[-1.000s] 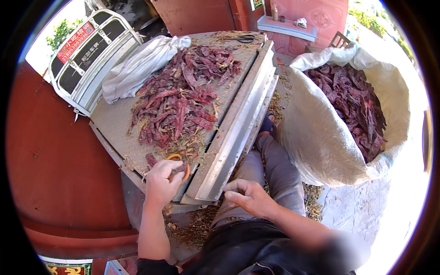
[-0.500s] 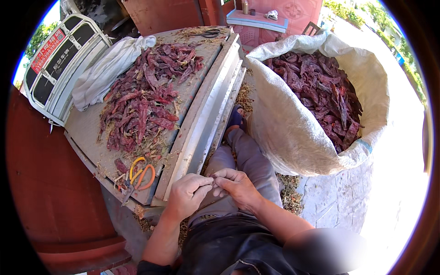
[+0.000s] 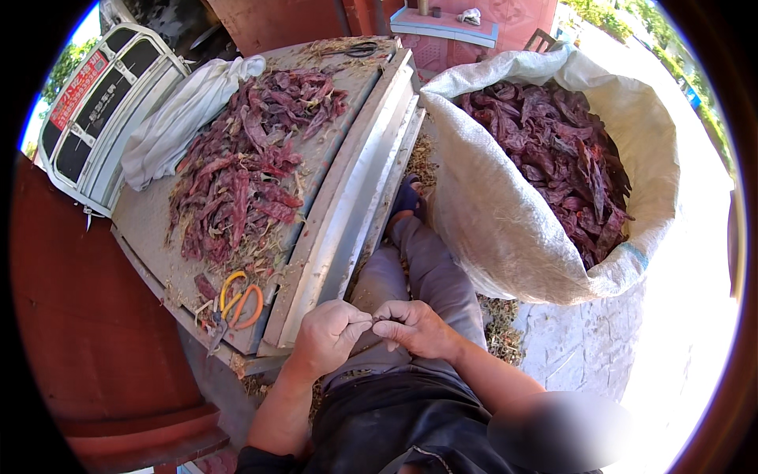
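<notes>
My left hand (image 3: 328, 336) and my right hand (image 3: 418, 328) meet above my lap, fingertips pinched on something small and dark that I cannot make out. Scissors with yellow and orange handles (image 3: 249, 312) lie at the near corner of the metal cart bed (image 3: 146, 253), beside a loose dried red pepper piece. A heap of dried red peppers (image 3: 241, 182), mixed with pale stalks, covers the middle of the bed. To my right stands a large white woven sack (image 3: 493, 229), its rolled mouth open around many darker dried peppers (image 3: 564, 166).
A folded white sack (image 3: 158, 142) lies along the white railing (image 3: 118, 51). Dark scissors (image 3: 361, 49) sit at the bed's far end. Behind are a pink ledge (image 3: 442, 28) and a wooden chair (image 3: 540, 39). My legs are between cart and sack, with plant debris on the ground.
A second ago my left hand was on the orange-handled scissors; it has let them go and moved right and down to meet my right hand. The view has shifted slightly.
</notes>
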`<state>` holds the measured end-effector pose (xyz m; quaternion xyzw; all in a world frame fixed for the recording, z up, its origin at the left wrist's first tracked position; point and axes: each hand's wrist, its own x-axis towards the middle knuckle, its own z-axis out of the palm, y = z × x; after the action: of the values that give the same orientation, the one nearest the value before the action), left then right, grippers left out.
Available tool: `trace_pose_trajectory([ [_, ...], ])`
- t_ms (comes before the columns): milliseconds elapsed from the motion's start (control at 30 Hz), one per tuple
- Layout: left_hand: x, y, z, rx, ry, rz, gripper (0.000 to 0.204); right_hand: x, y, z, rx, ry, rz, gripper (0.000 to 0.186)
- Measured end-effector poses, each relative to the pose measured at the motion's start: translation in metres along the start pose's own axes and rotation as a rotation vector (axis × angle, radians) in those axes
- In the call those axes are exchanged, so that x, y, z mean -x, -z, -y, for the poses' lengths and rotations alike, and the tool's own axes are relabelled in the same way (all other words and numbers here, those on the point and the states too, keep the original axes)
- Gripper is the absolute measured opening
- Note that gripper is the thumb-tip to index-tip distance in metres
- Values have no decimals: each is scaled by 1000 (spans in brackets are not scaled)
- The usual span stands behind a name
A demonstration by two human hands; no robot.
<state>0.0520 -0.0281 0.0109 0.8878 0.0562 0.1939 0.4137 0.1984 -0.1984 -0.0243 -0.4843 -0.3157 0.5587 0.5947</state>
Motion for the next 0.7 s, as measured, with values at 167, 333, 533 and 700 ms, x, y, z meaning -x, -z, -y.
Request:
trace_pose_trajectory([
  [167, -6, 5, -10, 176, 66, 102, 7, 2, 6, -25, -575, -92, 265, 26],
  [333, -2, 1, -1, 93, 131, 36, 6, 3, -1, -11, -295, -58, 113, 27],
  [533, -10, -7, -5, -32, 88, -16, 5, 11, -9, 12, 335, 90, -163, 26],
  [700, 9, -24, 29, 181, 182, -40, 8, 16, -6, -2, 246, 160, -139, 30],
])
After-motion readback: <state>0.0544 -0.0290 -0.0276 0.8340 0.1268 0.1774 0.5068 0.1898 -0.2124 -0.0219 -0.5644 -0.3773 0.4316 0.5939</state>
